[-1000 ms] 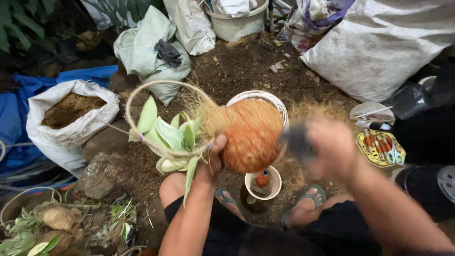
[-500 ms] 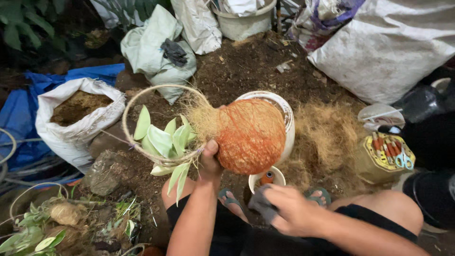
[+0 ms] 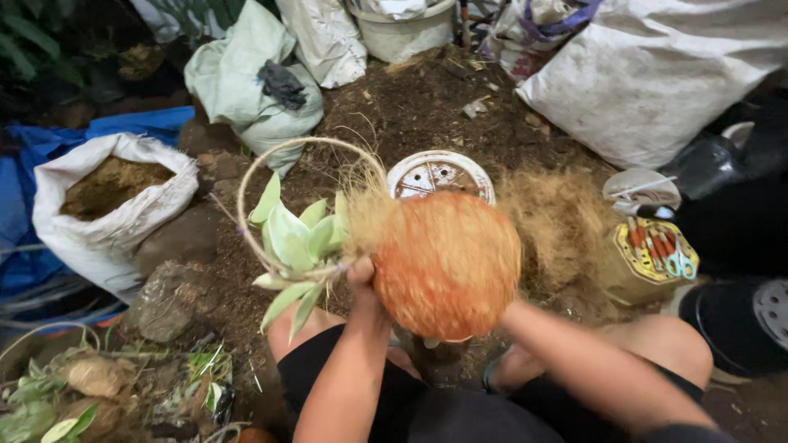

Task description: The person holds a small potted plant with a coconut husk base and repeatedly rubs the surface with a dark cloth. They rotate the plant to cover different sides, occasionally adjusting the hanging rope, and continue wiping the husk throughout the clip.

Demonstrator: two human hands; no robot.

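Could slip: fibre ball (image 3: 447,264) held aloft over the white pot (image 3: 441,174), gripped only at its neck beside the plant (image 3: 300,238). Left hand (image 3: 361,275) clamped shut there (thumb up top). Right hand under the ball, hidden; fingers impossible to tell.

One coir-wrapped plant ball (image 3: 447,264). One white pot (image 3: 441,174). One open sack of soil (image 3: 107,205). One tin of tools (image 3: 652,258). One blue tarp (image 3: 49,148). One white bucket (image 3: 402,29).
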